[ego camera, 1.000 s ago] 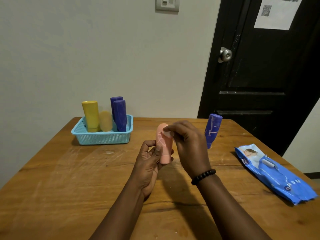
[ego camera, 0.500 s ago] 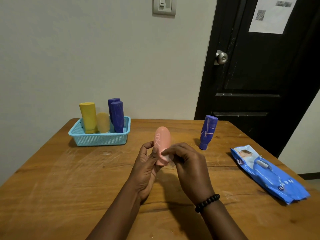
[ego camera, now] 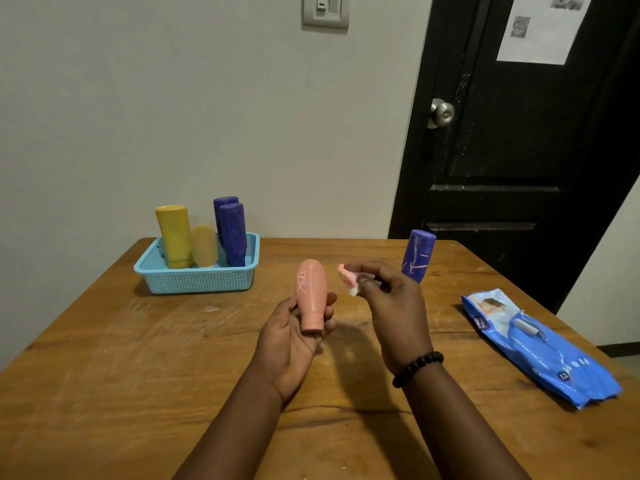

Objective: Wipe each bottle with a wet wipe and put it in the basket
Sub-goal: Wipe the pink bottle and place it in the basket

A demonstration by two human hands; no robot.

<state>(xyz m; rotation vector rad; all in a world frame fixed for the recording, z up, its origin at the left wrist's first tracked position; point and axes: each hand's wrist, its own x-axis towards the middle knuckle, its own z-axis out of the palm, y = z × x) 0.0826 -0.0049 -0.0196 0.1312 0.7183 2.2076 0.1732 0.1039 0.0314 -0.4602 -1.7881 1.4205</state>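
My left hand [ego camera: 291,344] holds a pink bottle [ego camera: 311,292] cap-down above the table's middle; pale scribble marks show on its side. My right hand [ego camera: 391,306] is a little to the right of it, apart from the bottle, pinching a small crumpled wet wipe [ego camera: 351,280] stained pink. A blue bottle [ego camera: 417,254] with pale marks stands upside down on the table behind my right hand. The light blue basket [ego camera: 197,282] at the back left holds a tall yellow bottle [ego camera: 173,235], a short yellow one [ego camera: 204,245] and two blue bottles [ego camera: 232,233].
A blue pack of wet wipes [ego camera: 533,344] lies on the right side of the wooden table [ego camera: 138,375]. A black door with a knob [ego camera: 441,112] stands behind the table's right corner. A white wall runs behind the basket.
My right hand has come off the pink bottle and moved right with the wipe. The left hand has tilted the bottle, and its cap now shows at the bottom.
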